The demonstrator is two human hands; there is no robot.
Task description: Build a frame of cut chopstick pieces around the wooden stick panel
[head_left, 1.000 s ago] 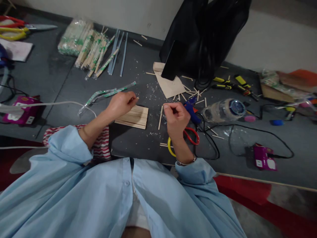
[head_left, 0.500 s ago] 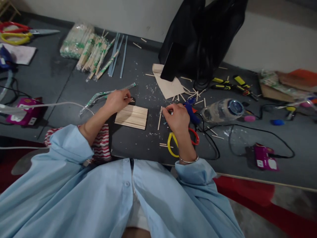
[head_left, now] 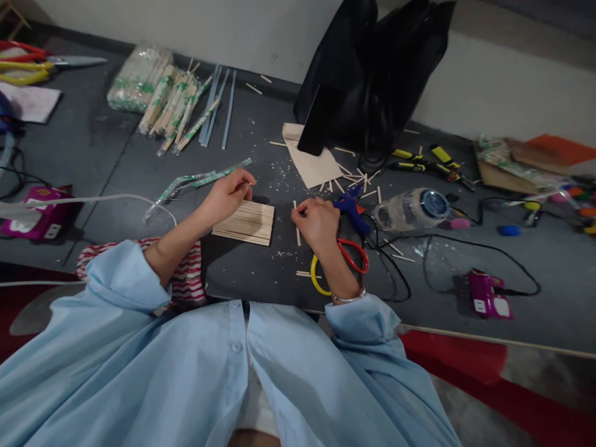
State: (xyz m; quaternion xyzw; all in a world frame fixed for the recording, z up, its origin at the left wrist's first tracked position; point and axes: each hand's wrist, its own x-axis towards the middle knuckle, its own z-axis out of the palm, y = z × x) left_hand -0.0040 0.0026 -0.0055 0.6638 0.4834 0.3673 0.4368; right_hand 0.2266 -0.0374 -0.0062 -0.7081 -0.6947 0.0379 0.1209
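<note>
A flat panel of thin wooden sticks laid side by side [head_left: 246,225] lies on the dark table before me. Over its far left edge is my left hand [head_left: 229,194], thumb and fingers pinched together; whatever is between the fingertips is too small to make out. To the right of the panel, my right hand [head_left: 319,222] is closed with curled fingers, just beside a loose wooden stick [head_left: 298,234]. What it pinches, if anything, is hidden. Scissors with red and yellow handles [head_left: 356,254] lie partly under my right wrist, and a blue glue gun [head_left: 352,211] is just beyond that hand.
Wrapped chopsticks [head_left: 174,108] and grey-blue strips [head_left: 228,115] lie at the back left. A phone [head_left: 319,121] leans on a black bag [head_left: 395,68]. At right are a plastic bottle [head_left: 405,208], cutters [head_left: 433,164] and a purple power box [head_left: 488,295] with its cable.
My left hand has drawn slightly up from the panel's far edge, its fingertips turned upward. My right hand has shifted a little left and nearer me, over the loose stick. The view has shifted slightly.
</note>
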